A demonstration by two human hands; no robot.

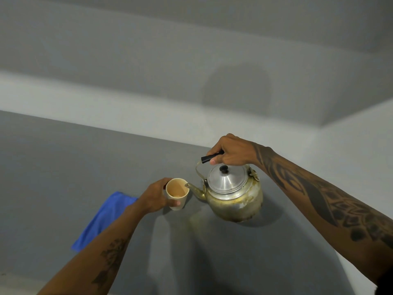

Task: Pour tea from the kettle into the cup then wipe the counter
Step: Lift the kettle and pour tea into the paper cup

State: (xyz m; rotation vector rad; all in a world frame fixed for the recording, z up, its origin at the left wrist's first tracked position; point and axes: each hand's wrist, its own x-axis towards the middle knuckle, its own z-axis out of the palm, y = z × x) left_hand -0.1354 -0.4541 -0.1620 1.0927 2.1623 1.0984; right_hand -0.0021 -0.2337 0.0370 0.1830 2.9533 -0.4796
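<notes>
Gripping the black handle (212,156) of one kettle (235,195), the right hand (230,153) is closed in a fist around it, thumb tip showing just under the bar. The kettle hangs tilted, off the counter (63,167), its shadow lying beneath it on the grey top. Its one lid (227,178) sits in place, with a single black knob (224,168) in the middle. The metal body is worn and stained yellowish. One spout (194,189) points left and its tip sits just inside the rim of the cup (177,193).

The left hand (156,195) wraps round that one cup from the left side, fingers curled behind it and the thumb across the front. The cup is pale, held slightly tilted, and has light brown tea (176,191) part way up inside. Whether its base touches the counter cannot be told.

Both forearms are bare and carry dark tattoos.

One blue cloth (102,218) lies flat on the counter, left of the cup and partly hidden under the left forearm. Behind the counter runs a paler ledge (106,107) along a grey wall (148,39).
</notes>
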